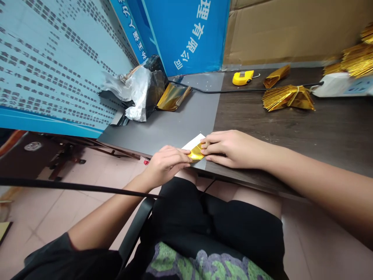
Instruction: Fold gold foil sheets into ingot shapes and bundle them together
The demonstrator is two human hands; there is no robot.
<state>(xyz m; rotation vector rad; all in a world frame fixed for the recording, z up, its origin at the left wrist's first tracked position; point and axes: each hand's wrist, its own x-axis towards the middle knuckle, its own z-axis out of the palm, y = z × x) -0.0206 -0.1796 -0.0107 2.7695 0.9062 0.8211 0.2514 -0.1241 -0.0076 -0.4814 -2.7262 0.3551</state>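
Observation:
A sheet of gold foil paper (197,153), white on its back, lies partly folded at the front edge of the table. My left hand (167,163) pinches its left end, thumb beneath and fingers above. On the right end, the curled fingers of my right hand (225,148) press and hold the paper against the tabletop. A strip of the white side shows along the far edge. My fingertips hide both ends of the fold.
On the table (250,116) stand a yellow tape measure (243,77), a tied bundle of gold foil paper (288,98), a black cable (227,91), a white power strip (335,84) and crumpled plastic bags (140,89). Blue printed panels (186,23) and cardboard (291,31) rise behind.

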